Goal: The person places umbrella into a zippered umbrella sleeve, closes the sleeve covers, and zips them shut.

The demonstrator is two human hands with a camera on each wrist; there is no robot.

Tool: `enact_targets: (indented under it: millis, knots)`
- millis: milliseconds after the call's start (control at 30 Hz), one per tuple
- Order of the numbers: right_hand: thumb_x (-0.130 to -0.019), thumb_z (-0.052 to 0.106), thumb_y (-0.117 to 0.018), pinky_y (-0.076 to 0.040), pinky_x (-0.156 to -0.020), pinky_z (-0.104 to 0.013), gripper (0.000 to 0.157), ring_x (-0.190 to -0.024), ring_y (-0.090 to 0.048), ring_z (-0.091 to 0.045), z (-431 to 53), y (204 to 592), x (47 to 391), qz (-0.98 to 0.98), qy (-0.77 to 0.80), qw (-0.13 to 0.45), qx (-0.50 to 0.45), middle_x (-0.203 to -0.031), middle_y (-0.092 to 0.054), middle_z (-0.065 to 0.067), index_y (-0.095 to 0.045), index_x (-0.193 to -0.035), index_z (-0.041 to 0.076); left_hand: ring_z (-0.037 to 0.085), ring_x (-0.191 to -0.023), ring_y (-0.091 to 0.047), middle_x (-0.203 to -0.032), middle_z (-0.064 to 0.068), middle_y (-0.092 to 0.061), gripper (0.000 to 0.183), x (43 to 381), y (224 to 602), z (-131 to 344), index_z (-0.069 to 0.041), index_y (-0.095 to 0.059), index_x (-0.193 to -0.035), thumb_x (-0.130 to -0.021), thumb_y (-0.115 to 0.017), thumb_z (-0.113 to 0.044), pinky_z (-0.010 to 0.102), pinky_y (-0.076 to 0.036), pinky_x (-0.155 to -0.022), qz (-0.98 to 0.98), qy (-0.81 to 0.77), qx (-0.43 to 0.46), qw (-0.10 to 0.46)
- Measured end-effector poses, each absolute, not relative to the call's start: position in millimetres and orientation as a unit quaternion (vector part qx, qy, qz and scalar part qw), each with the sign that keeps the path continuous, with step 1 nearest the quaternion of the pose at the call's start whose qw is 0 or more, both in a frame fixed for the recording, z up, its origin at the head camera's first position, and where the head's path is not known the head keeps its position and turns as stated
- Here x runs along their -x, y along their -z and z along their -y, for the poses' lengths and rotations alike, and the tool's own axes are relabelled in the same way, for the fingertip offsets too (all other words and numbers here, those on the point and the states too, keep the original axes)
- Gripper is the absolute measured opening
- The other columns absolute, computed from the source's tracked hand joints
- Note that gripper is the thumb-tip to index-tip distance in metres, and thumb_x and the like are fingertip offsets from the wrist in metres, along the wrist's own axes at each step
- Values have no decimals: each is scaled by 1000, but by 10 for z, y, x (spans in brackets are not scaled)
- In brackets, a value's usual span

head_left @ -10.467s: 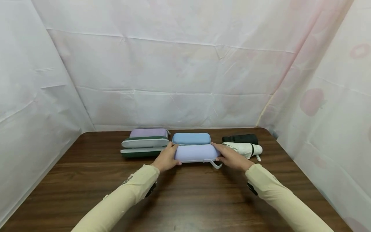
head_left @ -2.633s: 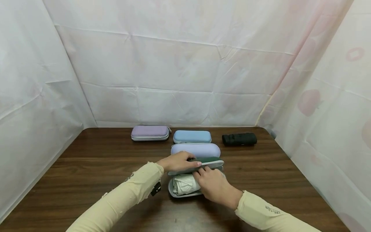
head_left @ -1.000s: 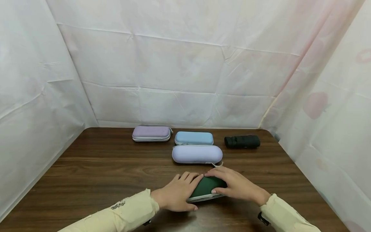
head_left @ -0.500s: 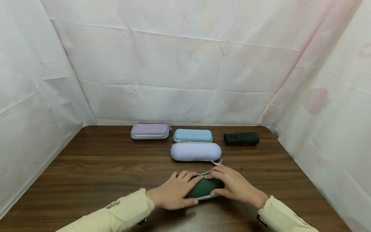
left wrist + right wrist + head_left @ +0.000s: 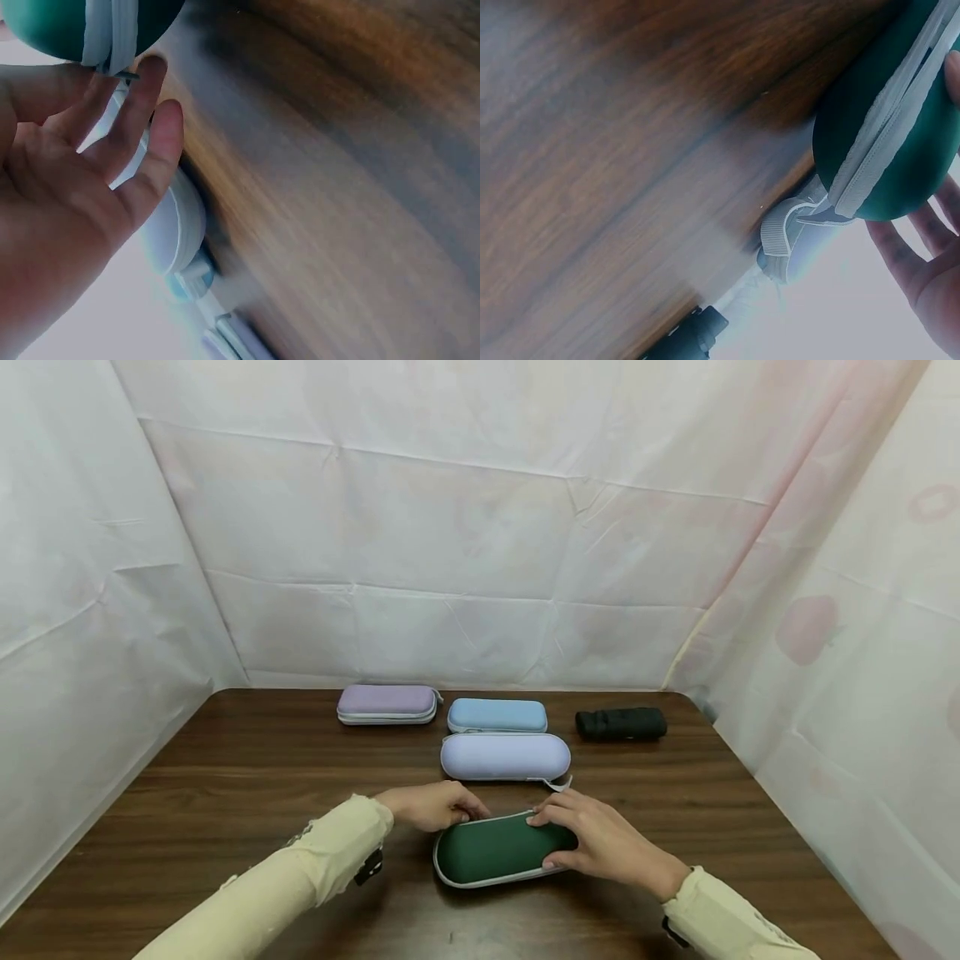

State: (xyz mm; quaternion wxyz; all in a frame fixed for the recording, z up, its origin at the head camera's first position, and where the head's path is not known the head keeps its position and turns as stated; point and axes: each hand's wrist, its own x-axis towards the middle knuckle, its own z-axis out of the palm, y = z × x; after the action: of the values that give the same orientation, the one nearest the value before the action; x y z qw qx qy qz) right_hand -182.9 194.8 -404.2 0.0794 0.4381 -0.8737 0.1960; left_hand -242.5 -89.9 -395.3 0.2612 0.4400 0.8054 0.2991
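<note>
A dark green zip case (image 5: 498,850) with pale zipper edging lies closed near the front of the table. My right hand (image 5: 603,843) holds its right end, with fingers along the back and the thumb at the front edge. At the case's back-left edge is my left hand (image 5: 435,806), fingers bent. In the left wrist view, its thumb and fingers meet at the small zipper pull (image 5: 126,74) on the green case's end. The right wrist view shows the two zipper tapes (image 5: 885,124) slightly apart towards the upper right. The case's inside is hidden.
Behind lie a lavender case (image 5: 506,757) with a wrist strap, a light blue case (image 5: 498,715) against it, and a purple case (image 5: 386,703) further left. A folded black umbrella (image 5: 621,723) lies at the back right. White sheets (image 5: 450,527) enclose the table.
The white umbrella was put in the green case and its lid folded shut. Lately my left hand has moved off the lid to the back-left edge; my right hand has stayed.
</note>
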Motion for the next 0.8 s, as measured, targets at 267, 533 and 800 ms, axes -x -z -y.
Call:
enact_targets:
  millis: [267, 533, 800]
  knots:
    - [-73, 37, -82, -48, -87, -34, 47, -109, -54, -12, -1947, 4036, 1842, 875, -188, 77, -439, -116, -59, 6, -66, -113, 17, 1, -62, -47, -73, -5, -58, 17, 2456, 3874, 972, -7, -70, -87, -95, -55, -2, 19, -42, -59, -840, -234, -425, 245]
    - [-74, 38, -81, -49, -84, -33, 48, -106, -55, -10, -1950, 4046, 1855, 871, -181, 84, -449, -114, -58, 8, -64, -114, 19, 1, -66, -51, -74, -5, -61, 13, 2421, 3956, 1105, -13, -70, -85, -93, -61, -9, 22, -45, -61, -867, -180, -433, 170]
    - [-73, 40, -81, -50, -80, -33, 47, -102, -57, -9, -1951, 4046, 1874, 870, -175, 104, -450, -111, -59, 8, -66, -112, 19, 10, -84, -58, -86, -6, -61, 10, 2252, 4022, 1163, -18, -65, -88, -93, -59, -12, 29, -48, -69, -832, 105, -534, -105]
